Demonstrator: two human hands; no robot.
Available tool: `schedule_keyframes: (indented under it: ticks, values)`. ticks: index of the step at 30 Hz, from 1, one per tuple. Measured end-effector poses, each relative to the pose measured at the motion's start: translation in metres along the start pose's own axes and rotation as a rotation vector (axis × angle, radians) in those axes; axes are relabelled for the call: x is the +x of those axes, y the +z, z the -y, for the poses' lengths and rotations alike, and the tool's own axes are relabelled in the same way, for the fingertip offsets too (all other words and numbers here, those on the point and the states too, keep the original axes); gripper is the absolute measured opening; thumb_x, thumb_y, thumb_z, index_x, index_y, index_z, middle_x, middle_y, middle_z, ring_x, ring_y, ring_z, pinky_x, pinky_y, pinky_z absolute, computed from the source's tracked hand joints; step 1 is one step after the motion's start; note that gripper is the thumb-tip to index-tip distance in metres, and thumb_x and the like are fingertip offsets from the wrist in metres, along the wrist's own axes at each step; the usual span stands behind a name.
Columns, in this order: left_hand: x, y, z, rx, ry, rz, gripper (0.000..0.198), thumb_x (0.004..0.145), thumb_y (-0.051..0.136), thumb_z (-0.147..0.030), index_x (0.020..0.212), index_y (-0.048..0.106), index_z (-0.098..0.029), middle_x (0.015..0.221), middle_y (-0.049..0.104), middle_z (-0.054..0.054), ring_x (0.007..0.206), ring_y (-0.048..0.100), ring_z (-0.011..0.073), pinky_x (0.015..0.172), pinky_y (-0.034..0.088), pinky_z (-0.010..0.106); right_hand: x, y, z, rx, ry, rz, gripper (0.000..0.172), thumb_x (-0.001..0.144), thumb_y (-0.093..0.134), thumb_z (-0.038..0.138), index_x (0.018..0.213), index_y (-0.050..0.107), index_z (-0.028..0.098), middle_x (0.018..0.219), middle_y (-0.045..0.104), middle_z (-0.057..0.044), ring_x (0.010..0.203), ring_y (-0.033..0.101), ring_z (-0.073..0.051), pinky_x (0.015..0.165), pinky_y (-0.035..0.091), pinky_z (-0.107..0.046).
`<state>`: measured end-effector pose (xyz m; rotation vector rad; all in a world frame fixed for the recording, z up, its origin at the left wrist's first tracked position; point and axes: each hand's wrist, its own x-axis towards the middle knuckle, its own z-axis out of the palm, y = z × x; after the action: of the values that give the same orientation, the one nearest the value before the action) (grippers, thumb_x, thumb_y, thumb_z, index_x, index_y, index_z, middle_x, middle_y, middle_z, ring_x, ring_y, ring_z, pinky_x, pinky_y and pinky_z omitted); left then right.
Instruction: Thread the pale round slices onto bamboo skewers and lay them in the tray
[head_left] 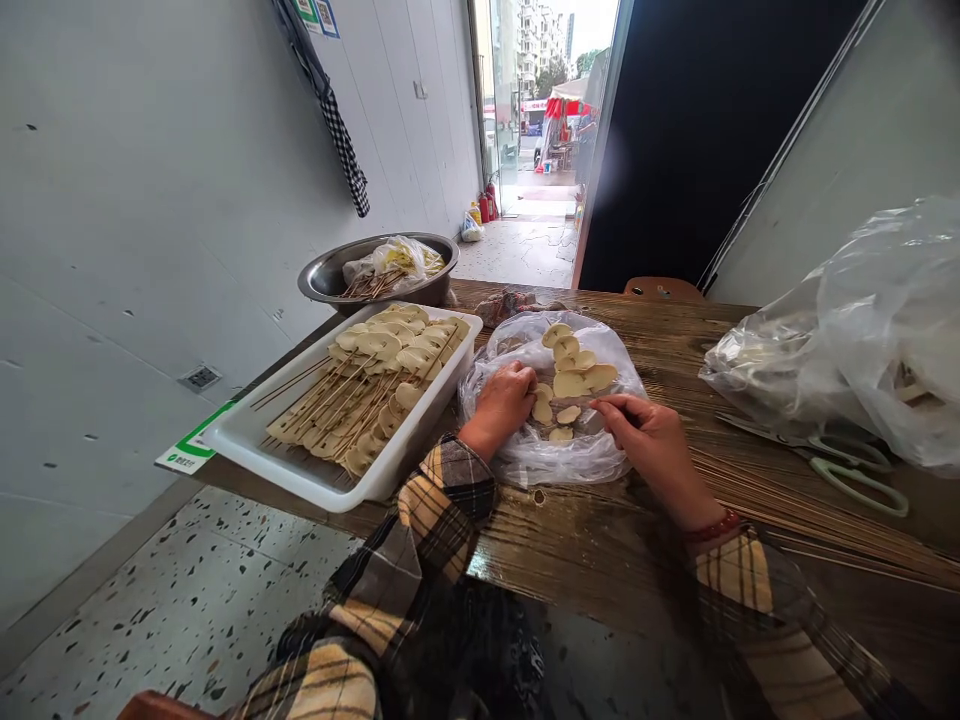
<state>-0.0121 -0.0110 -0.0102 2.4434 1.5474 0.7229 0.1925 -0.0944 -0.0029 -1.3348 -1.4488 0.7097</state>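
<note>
An open clear plastic bag (pixel 562 465) lies on the wooden table and holds several pale round slices (pixel 574 383). My left hand (pixel 507 402) is over the bag's left side, fingers curled together beside the slices; what they hold, if anything, is hidden. On the right side of the bag my right hand (pixel 649 440) pinches with thumb and forefinger near the slices; the thing between the fingertips is too small to make out. Left of the bag, a white tray (pixel 360 495) holds many skewered slices (pixel 379 345) on thin sticks.
Behind the tray a metal bowl (pixel 319 280) holds plastic bags and sticks. At the right lie scissors (pixel 859 485), loose thin sticks (pixel 832 540) and a large clear plastic bag (pixel 847 330). The table's near edge runs below my forearms.
</note>
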Motion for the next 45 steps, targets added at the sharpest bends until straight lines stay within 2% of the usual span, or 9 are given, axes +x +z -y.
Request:
schedule_keyframes:
  ticks: [2, 5, 8, 11, 17, 23, 33, 40, 45]
  values:
    - [0.002, 0.000, 0.002, -0.131, -0.018, -0.027, 0.012, 0.072, 0.056, -0.006, 0.074, 0.059, -0.018, 0.085, 0.061, 0.005, 0.082, 0.055, 0.0183, 0.077, 0.045, 0.032, 0.000, 0.000, -0.001, 0.004, -0.002, -0.007, 0.036, 0.083, 0.061, 0.045, 0.088, 0.077, 0.014, 0.061, 0.062, -0.001, 0.054, 0.050, -0.013, 0.052, 0.038, -0.026]
    - [0.004, -0.005, 0.003, -0.525, -0.108, -0.076, 0.007, 0.071, 0.061, -0.012, 0.075, 0.059, -0.017, 0.073, 0.057, 0.001, 0.070, 0.051, 0.0133, 0.068, 0.043, 0.027, 0.001, -0.002, -0.001, 0.009, -0.001, -0.017, 0.035, 0.082, 0.062, 0.045, 0.087, 0.077, 0.014, 0.058, 0.059, 0.000, 0.051, 0.047, -0.012, 0.050, 0.036, -0.025]
    - [0.004, -0.014, 0.001, -0.959, -0.199, -0.126, 0.021, 0.069, 0.067, -0.020, 0.089, 0.064, -0.015, 0.075, 0.060, 0.001, 0.068, 0.053, 0.0111, 0.063, 0.042, 0.023, 0.001, -0.003, 0.000, 0.041, 0.015, -0.009, 0.035, 0.083, 0.063, 0.045, 0.088, 0.077, 0.014, 0.054, 0.054, 0.002, 0.048, 0.045, -0.011, 0.047, 0.034, -0.025]
    - [0.002, -0.022, -0.002, -1.164, -0.276, -0.174, 0.023, 0.068, 0.070, -0.023, 0.087, 0.065, -0.014, 0.076, 0.062, 0.001, 0.064, 0.052, 0.0091, 0.058, 0.040, 0.021, -0.001, -0.004, 0.003, 0.077, 0.035, 0.035, 0.036, 0.082, 0.064, 0.046, 0.091, 0.076, 0.013, 0.051, 0.051, 0.003, 0.047, 0.044, -0.011, 0.046, 0.033, -0.024]
    - [0.003, -0.026, -0.002, -1.313, -0.367, -0.312, 0.013, 0.070, 0.067, -0.021, 0.078, 0.058, -0.014, 0.069, 0.058, -0.001, 0.058, 0.051, 0.0078, 0.050, 0.036, 0.019, -0.004, -0.009, 0.011, 0.010, 0.080, 0.209, 0.037, 0.081, 0.064, 0.047, 0.089, 0.076, 0.013, 0.053, 0.055, 0.002, 0.047, 0.046, -0.011, 0.046, 0.035, -0.025]
    - [0.005, -0.026, 0.000, -1.413, -0.420, -0.368, 0.011, 0.073, 0.064, -0.018, 0.080, 0.057, -0.014, 0.071, 0.060, 0.000, 0.059, 0.052, 0.0078, 0.055, 0.042, 0.020, -0.006, -0.008, 0.012, -0.096, 0.065, 0.301, 0.033, 0.081, 0.063, 0.043, 0.086, 0.078, 0.014, 0.067, 0.069, -0.004, 0.055, 0.054, -0.014, 0.051, 0.041, -0.026]
    - [0.004, -0.026, -0.002, -1.455, -0.429, -0.362, 0.013, 0.074, 0.065, -0.015, 0.081, 0.054, -0.014, 0.075, 0.062, 0.000, 0.064, 0.064, 0.0116, 0.063, 0.051, 0.025, -0.010, -0.015, 0.010, -0.127, 0.032, 0.255, 0.030, 0.080, 0.063, 0.043, 0.086, 0.080, 0.018, 0.072, 0.075, -0.005, 0.057, 0.059, -0.017, 0.049, 0.043, -0.027]
    - [0.003, -0.026, -0.003, -1.451, -0.403, -0.347, 0.013, 0.074, 0.065, -0.016, 0.079, 0.054, -0.014, 0.074, 0.061, 0.000, 0.065, 0.065, 0.0119, 0.064, 0.051, 0.024, -0.009, -0.015, 0.013, -0.154, 0.022, 0.270, 0.031, 0.082, 0.061, 0.043, 0.085, 0.079, 0.018, 0.073, 0.076, -0.005, 0.058, 0.061, -0.018, 0.053, 0.047, -0.028]
    - [0.003, -0.027, -0.004, -1.412, -0.361, -0.345, 0.011, 0.073, 0.066, -0.016, 0.079, 0.057, -0.013, 0.074, 0.060, 0.000, 0.064, 0.064, 0.0107, 0.063, 0.051, 0.024, -0.008, -0.015, 0.011, -0.162, -0.004, 0.267, 0.027, 0.081, 0.063, 0.041, 0.085, 0.079, 0.020, 0.087, 0.078, -0.007, 0.076, 0.071, -0.024, 0.067, 0.054, -0.032]
